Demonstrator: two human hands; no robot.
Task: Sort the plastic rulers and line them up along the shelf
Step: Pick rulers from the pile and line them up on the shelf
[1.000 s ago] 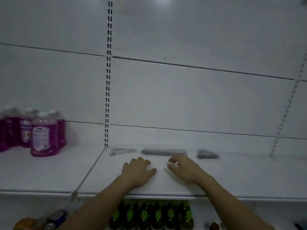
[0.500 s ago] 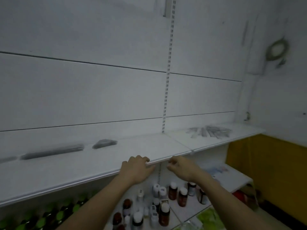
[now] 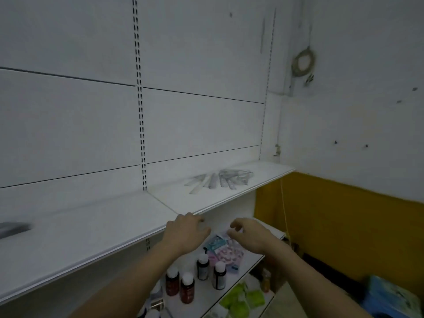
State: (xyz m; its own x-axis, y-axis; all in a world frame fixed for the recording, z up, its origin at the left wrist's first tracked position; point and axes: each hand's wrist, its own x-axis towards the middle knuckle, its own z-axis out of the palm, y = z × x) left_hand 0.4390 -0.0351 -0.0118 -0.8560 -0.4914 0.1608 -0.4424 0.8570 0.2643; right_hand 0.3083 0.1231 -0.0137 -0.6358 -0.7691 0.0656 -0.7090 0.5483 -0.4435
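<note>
A loose heap of clear plastic rulers (image 3: 219, 180) lies on the right section of the white shelf (image 3: 91, 232), near the back wall. My left hand (image 3: 187, 231) rests palm down at the shelf's front edge, fingers apart, holding nothing. My right hand (image 3: 249, 234) hovers in front of the shelf edge, below it, fingers loosely curled and empty. Both hands are well short of the heap. At the far left a blurred dark stack of rulers (image 3: 13, 228) lies on the same shelf.
Below the shelf stand several dark bottles with white caps (image 3: 188, 284), colourful packets (image 3: 226, 251) and green packs (image 3: 241, 299). A yellow wall panel (image 3: 344, 226) and a blue package (image 3: 394, 299) are to the right. A slotted upright (image 3: 140, 111) divides the shelf back.
The view has swung right along the shelf: pink bottles and sorted ruler stacks left the frame, and the ruler heap came closer. Both hands moved right off the shelf surface to its front edge.
</note>
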